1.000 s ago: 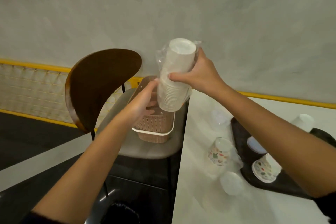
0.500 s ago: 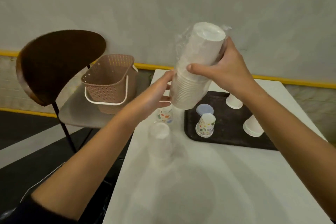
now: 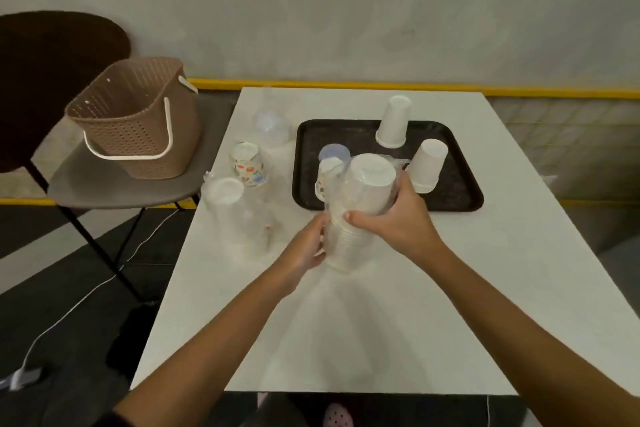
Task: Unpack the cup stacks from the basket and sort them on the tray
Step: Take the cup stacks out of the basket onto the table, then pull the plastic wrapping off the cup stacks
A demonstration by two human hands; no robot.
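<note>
Above the table (image 3: 485, 253), just short of the black tray (image 3: 349, 137), the right hand (image 3: 398, 224) curls its grip round a plastic-wrapped cup stack (image 3: 363, 198); the left hand (image 3: 304, 248) holds its lower end. The basket (image 3: 138, 121) sits well left of the grip, on a chair (image 3: 104, 184).

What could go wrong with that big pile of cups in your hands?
The plastic-wrapped stack of white paper cups is tilted; it might slip from the grip of the left hand and right hand. It is close to the patterned paper cup on the black rectangular tray and could topple it. The clear-wrapped cup stack by the white table's left edge could get elbowed off.
</note>
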